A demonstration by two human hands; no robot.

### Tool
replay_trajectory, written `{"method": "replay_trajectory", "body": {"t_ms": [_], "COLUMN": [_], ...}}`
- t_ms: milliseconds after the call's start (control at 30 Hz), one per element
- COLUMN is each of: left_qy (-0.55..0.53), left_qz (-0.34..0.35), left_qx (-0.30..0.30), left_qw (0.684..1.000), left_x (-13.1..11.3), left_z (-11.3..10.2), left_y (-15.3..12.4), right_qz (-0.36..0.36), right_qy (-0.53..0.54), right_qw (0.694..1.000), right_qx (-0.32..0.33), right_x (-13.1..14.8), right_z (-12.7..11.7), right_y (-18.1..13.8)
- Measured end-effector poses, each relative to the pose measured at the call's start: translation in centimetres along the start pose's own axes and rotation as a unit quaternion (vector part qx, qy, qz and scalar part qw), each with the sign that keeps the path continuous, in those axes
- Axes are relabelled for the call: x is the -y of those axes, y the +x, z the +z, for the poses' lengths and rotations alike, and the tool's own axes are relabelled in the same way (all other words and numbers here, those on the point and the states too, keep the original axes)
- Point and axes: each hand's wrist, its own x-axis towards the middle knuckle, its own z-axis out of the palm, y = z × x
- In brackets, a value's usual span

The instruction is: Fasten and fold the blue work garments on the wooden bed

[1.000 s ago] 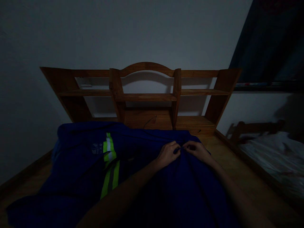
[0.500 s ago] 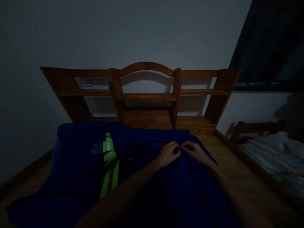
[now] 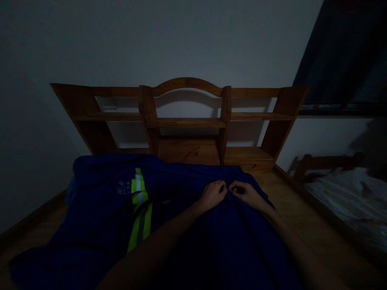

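Forearms: both reach forward from the bottom edge over the cloth, converging toward the middle of the picture.
Blue garment (image 3: 99, 201): a dark blue work garment, spread wide over the wooden bed base (image 3: 290, 205) and covering most of it from the near edge to just short of the headboard.
Reflective stripe (image 3: 139, 209): a yellow-green band with a pale centre, running down the garment's left half; a small pale print sits just beside its upper end.
Left hand (image 3: 213, 194): fingers curled shut, pinching a fold of the blue garment near its far edge.
Right hand (image 3: 246, 192): likewise closed on the same fold, fingertips nearly touching those of the left hand.
Hands together: side by side, with the cloth bunched between them.
Headboard shelf (image 3: 184, 123): brown wood with an arched centre and open compartments, standing just beyond the garment.
Wall (image 3: 181, 40): plain and grey, in dim light.
Far right: white bedding (image 3: 344, 197) on a second wooden frame, under a dark curtain (image 3: 347, 52).
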Motion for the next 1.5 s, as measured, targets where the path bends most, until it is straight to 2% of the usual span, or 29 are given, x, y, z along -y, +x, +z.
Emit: {"method": "replay_trajectory", "body": {"t_ms": [100, 467, 700, 933, 1133, 1500], "left_qy": [-0.015, -0.024, -0.019, 0.014, 0.02, 0.015], "left_qz": [0.011, 0.011, 0.0, 0.018, 0.015, 0.041], "left_qx": [0.015, 0.011, 0.031, 0.036, 0.041, 0.029], "left_qw": [1.0, 1.0, 0.999, 0.999, 0.999, 0.999], "left_x": [0.29, 0.07, 0.04, 0.25, 0.16, 0.25], "left_z": [-0.07, -0.25, -0.21, 0.23, 0.19, 0.2], "left_y": [0.16, 0.08, 0.16, 0.14, 0.16, 0.13], "right_qz": [0.004, 0.013, 0.031, 0.075, 0.092, 0.105], "right_qy": [0.004, 0.066, 0.061, 0.035, 0.067, 0.104], "right_qw": [1.0, 0.998, 0.997, 0.996, 0.993, 0.988], "right_qx": [-0.006, -0.013, -0.033, -0.012, 0.021, 0.04], "right_x": [0.15, -0.17, -0.41, -0.68, -0.78, -0.67], "right_z": [0.07, 0.25, -0.04, 0.46, 0.19, -0.36], "right_y": [-0.04, -0.05, 0.23, 0.27, 0.41, 0.48]}}
